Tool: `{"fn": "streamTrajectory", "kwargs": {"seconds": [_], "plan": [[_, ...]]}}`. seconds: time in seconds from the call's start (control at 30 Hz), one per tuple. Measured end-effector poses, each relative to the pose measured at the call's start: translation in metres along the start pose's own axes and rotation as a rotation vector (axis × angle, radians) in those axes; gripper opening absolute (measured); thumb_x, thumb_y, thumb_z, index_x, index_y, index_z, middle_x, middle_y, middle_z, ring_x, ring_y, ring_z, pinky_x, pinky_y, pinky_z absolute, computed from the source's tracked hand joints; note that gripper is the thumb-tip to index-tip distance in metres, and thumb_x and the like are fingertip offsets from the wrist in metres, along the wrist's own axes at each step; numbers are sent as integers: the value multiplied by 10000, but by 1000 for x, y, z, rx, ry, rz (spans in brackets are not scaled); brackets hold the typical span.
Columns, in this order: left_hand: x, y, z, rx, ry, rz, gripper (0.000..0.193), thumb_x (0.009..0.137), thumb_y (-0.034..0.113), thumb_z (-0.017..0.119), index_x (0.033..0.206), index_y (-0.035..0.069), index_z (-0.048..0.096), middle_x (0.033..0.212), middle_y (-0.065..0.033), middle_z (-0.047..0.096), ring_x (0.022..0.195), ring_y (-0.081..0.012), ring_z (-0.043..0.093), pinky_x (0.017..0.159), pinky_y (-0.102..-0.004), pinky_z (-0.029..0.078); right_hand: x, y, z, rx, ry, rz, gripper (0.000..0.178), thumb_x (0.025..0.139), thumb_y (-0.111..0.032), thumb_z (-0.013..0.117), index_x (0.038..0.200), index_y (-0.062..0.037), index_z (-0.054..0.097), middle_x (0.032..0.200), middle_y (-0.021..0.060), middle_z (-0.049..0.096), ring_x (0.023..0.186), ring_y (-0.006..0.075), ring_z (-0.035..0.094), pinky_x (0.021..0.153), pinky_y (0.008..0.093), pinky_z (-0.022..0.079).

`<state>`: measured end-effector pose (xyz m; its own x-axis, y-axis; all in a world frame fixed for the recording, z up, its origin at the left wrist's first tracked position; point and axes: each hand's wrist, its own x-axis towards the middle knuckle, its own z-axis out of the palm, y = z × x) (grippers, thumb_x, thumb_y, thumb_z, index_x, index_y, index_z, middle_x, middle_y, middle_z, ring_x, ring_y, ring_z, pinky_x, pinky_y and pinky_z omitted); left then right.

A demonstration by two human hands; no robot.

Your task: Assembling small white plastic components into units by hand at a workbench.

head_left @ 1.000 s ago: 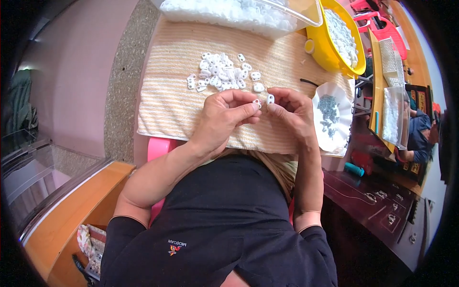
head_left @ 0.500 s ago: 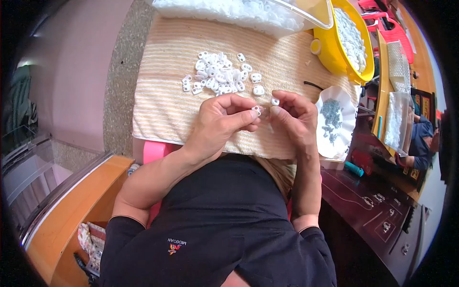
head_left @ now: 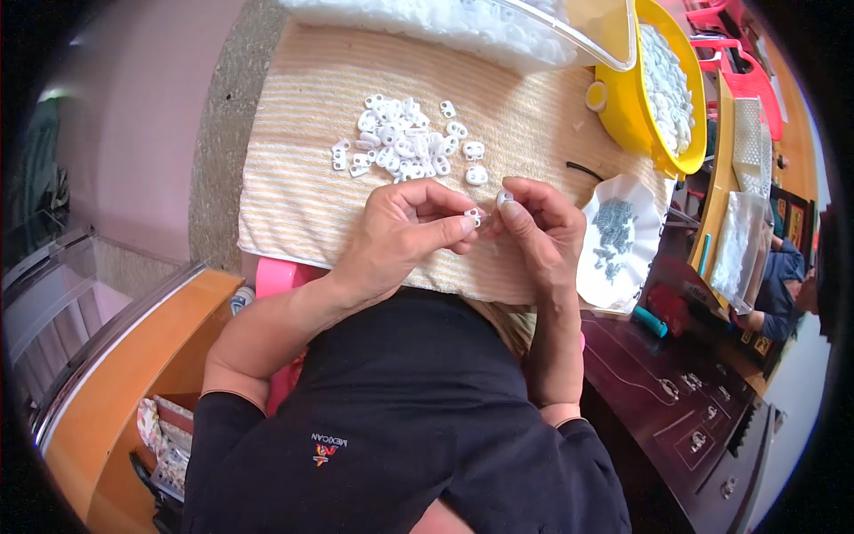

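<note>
My left hand is closed, pinching a small white plastic piece with holes between thumb and fingertips. Just right of it, my right hand grips another small white plastic piece by thumb and forefinger. The fingertips of both hands are close together over the front part of the striped cloth. Whether anything lies between the two pieces is too small to make out. Beyond my left hand is a loose pile of white two-holed plastic pieces, with several single ones on its right side.
Right of my hands, a white fluted paper dish holds small dark grey parts. A clear bin of white pieces stands at the back, beside a yellow tub of white pieces. A black strip lies nearby. Another person sits far right.
My right hand has tilted its white piece and brought its fingertips nearer to my left hand. The whole view has shifted slightly; the pile looks the same.
</note>
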<state>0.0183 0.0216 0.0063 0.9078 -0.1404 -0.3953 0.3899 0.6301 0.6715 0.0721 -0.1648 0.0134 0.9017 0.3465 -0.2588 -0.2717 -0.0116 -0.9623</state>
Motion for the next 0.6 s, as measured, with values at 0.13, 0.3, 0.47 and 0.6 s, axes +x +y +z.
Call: {"fn": "streamTrajectory", "kwargs": {"seconds": [0.13,0.3,0.47,0.6], "plan": [[2,-1,-1,-25,-5,-28,143,840,-5,657,980,-32,639,875,-111,679,761,-148,654,719,-275,556,0,-1,0,-96,31,23,294,885,18,611,1174,56,570,855,96,662,763,153,649,729,283,545],[4,6,-3,-17,29,-57,140,842,-16,652,981,-34,638,879,-117,680,772,-155,658,723,-282,559,0,1,-3,-71,11,7,336,875,22,621,1200,67,552,917,113,661,791,170,660,752,293,546],[4,3,-4,-19,7,-76,149,851,-15,647,997,-37,630,910,-124,683,782,-150,658,735,-279,556,1,2,-6,-74,-26,-9,377,858,37,631,1220,70,530,935,135,661,828,209,670,761,309,549],[5,2,-3,2,10,-51,156,854,-4,653,1004,-38,626,936,-124,684,791,-147,656,735,-276,555,-2,4,-7,-39,-59,26,376,852,42,633,1213,69,533,938,141,663,838,215,669,771,319,548]]}}
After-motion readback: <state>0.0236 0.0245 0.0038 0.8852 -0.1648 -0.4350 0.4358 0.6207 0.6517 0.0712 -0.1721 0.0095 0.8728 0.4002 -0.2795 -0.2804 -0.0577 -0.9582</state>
